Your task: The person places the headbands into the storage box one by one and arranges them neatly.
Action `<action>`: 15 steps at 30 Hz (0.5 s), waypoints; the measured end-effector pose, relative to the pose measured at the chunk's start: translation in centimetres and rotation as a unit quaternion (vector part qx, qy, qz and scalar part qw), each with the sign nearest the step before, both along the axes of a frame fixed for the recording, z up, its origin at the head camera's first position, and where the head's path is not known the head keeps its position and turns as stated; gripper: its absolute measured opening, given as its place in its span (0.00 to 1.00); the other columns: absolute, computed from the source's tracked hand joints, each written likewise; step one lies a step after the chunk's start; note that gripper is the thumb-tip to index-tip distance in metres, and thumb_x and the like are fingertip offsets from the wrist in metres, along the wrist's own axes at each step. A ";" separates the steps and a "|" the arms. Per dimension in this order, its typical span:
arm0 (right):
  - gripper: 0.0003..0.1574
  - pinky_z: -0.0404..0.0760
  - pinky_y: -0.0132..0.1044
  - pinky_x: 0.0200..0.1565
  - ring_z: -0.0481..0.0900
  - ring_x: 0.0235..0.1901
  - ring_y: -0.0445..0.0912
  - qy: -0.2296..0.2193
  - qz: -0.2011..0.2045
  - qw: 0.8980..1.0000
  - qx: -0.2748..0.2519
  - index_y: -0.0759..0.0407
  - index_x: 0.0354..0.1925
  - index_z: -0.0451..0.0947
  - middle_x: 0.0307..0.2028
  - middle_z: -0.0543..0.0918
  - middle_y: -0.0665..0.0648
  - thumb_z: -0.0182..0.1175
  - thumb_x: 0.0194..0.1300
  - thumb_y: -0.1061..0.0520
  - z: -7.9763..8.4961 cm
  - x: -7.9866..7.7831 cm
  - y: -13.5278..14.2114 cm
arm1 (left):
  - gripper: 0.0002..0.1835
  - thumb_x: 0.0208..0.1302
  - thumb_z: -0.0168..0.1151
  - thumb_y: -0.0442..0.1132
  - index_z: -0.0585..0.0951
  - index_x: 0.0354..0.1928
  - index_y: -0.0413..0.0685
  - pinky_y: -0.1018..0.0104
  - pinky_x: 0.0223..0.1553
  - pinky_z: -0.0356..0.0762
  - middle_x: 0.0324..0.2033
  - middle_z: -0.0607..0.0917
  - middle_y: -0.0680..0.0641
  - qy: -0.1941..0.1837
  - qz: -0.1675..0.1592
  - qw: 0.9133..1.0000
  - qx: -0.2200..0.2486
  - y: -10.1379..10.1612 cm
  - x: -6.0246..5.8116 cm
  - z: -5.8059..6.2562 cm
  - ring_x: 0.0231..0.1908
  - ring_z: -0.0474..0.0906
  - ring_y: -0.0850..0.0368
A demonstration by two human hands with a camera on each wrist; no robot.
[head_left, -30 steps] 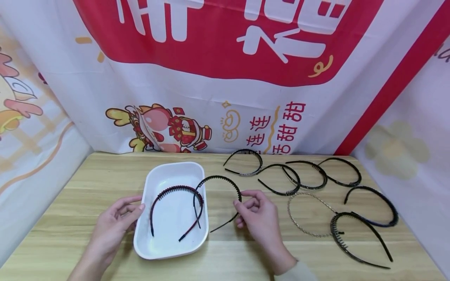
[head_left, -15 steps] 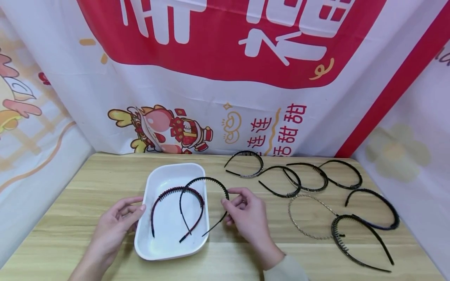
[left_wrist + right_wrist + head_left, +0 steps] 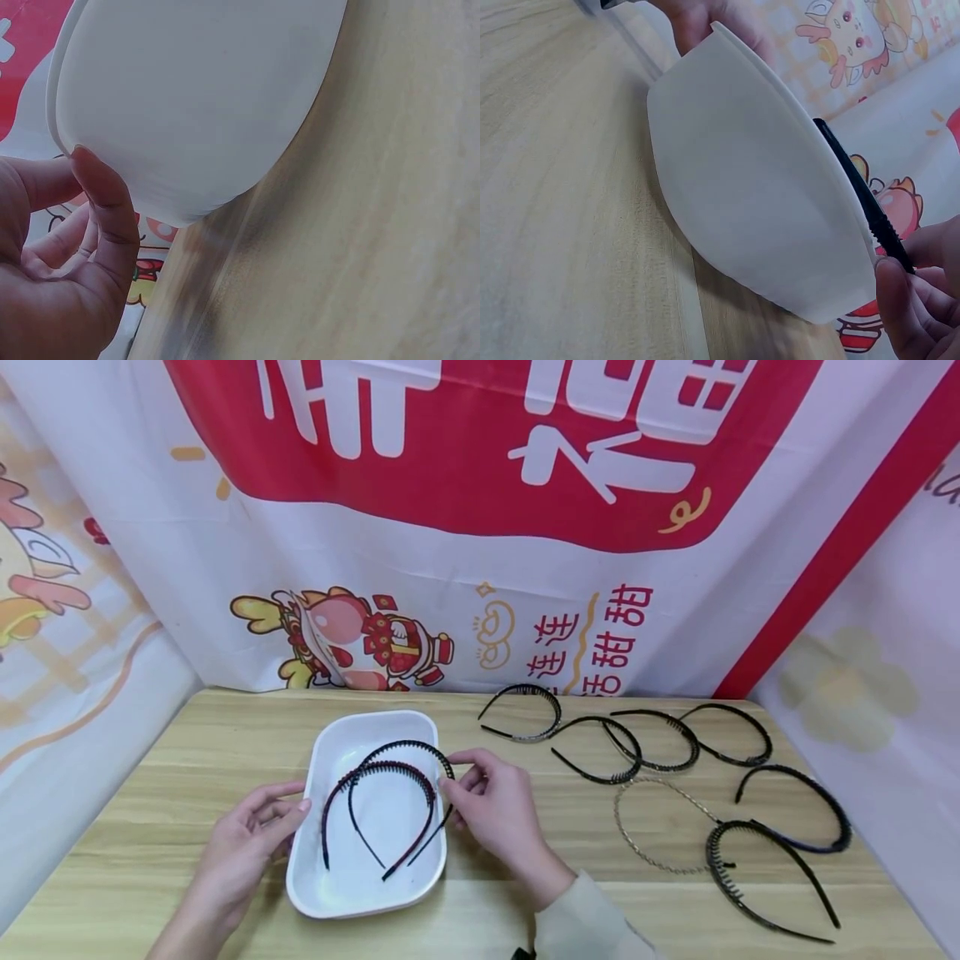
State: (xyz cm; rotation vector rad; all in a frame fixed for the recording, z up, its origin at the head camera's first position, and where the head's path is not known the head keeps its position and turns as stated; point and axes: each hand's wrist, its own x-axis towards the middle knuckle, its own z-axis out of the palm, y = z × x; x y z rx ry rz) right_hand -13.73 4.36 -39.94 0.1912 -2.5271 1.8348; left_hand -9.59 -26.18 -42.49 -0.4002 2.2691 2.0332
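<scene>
Black and toothed along its inner curve, a slim arched headband [image 3: 408, 743] sits partly inside the white rectangular tray [image 3: 341, 895] with rounded corners, its two tips over the tray's floor; whether they touch it, I cannot tell. The right hand [image 3: 487, 797] pinches this headband between thumb and fingers, right at the tray's right rim. One dark red-and-black toothed headband [image 3: 392, 766] lies within the tray, overlapped in view by the held one. The left hand [image 3: 251, 831] grips the opposite rim, thumb on the edge and fingers curled against the outside.

Judged by count, the work looks to be at an early stage: one headband in, a second nearly in, seven left out. Those lie to the right on the pale wooden table [image 3: 180, 777]: four thin black headbands [image 3: 696, 743] along the back, a thick blue-black headband [image 3: 847, 827], a beige braided headband [image 3: 617, 806] and a black long-toothed headband [image 3: 711, 852] nearer the front. Behind hangs printed white cloth [image 3: 180, 552].
</scene>
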 end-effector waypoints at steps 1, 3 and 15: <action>0.18 0.82 0.33 0.19 0.85 0.19 0.50 0.005 0.004 1.000 0.007 0.57 0.55 0.87 0.26 0.85 0.52 0.74 0.68 0.60 0.1 -0.1 -0.1 | 0.20 0.74 0.71 0.43 0.80 0.64 0.55 0.69 0.38 0.86 0.38 0.89 0.59 0.001 0.001 1.000 0.002 0.0 0.0 0.0 0.36 0.84 0.63; 0.17 0.81 0.31 0.19 0.82 0.18 0.44 0.013 0.010 1.000 0.024 0.56 0.55 0.87 0.26 0.85 0.51 0.74 0.68 0.60 0.1 -0.2 -0.4 | 0.19 0.74 0.71 0.43 0.81 0.63 0.54 0.69 0.38 0.86 0.37 0.89 0.59 0.003 0.002 1.000 0.005 0.1 0.0 0.0 0.36 0.84 0.63; 0.15 0.78 0.28 0.23 0.76 0.21 0.39 0.079 0.010 0.991 0.104 0.58 0.52 0.88 0.24 0.82 0.48 0.74 0.68 0.59 0.2 -0.9 -1.7 | 0.19 0.74 0.72 0.43 0.81 0.63 0.55 0.69 0.37 0.86 0.37 0.89 0.59 0.003 0.008 1.000 0.012 0.2 0.0 0.0 0.36 0.84 0.63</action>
